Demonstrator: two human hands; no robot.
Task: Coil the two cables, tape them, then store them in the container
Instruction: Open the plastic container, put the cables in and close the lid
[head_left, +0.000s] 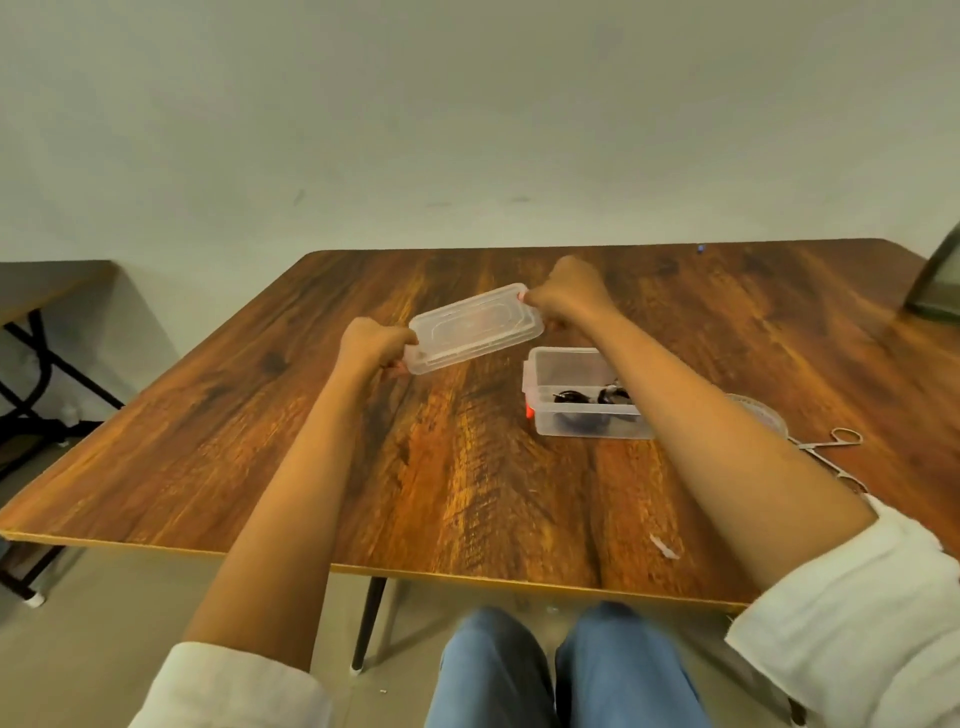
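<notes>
Left grip (371, 345), right grip (569, 291) clamp lid (475, 327) ends; forearm (675, 415) overlaps container (566, 364), cables (571, 397); scissors (841, 441) beside.

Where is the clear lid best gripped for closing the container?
At its two short ends, from left and right, as the left hand and right hand pinch it. The lid is long, flat and thin, so this should keep it level.

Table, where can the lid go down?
For the lid, bare wood lies left of the left hand, out to the table edge, and in the middle, from the box to the near edge. Crowded: right of the box, with tape, scissors and a scrap.
</notes>
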